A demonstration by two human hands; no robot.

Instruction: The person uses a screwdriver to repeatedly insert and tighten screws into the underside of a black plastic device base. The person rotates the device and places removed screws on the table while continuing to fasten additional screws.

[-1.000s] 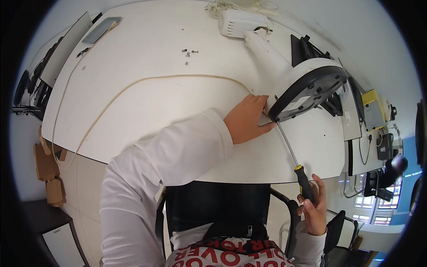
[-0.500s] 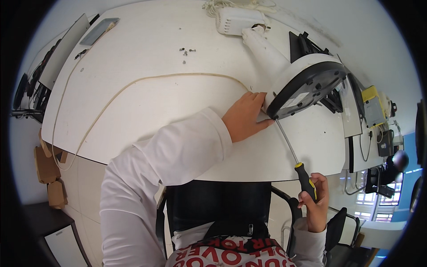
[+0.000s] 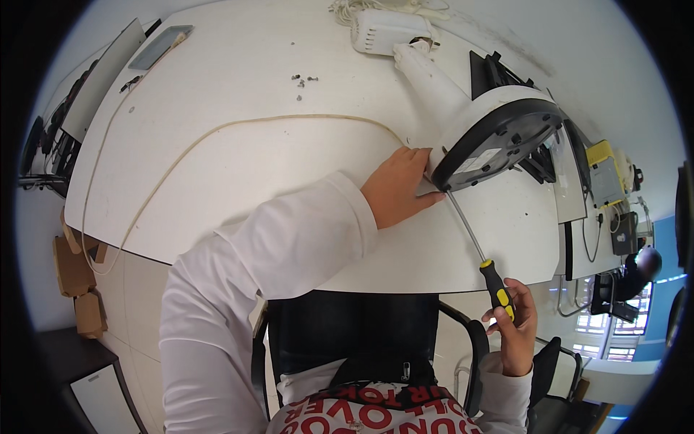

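A white electric fan body lies on its side, with a vented motor housing [image 3: 390,32], a tapering neck [image 3: 434,79] and a round base [image 3: 499,145] whose black-rimmed underside faces me. My left hand [image 3: 397,186] grips the base's near edge; its thumb lies close to the screwdriver tip. In my right hand [image 3: 517,325] is a screwdriver [image 3: 497,289] with a black and yellow handle, closed in my fingers. Its long shaft slants up and left, and the tip meets the base's lower rim. Whether it sits on a screw is too small to tell.
Several loose screws [image 3: 301,83] lie on the white table [image 3: 217,181]. A beige cord [image 3: 217,130] loops over it and off the left edge. Black frame parts [image 3: 499,72] are behind the base, and a grey tray [image 3: 160,48] stands far left. A black chair [image 3: 354,325] is below.
The screwdriver handle has turned slightly in my right hand, showing more yellow, and those fingers have shifted a little. My left hand and the fan base stay in place.
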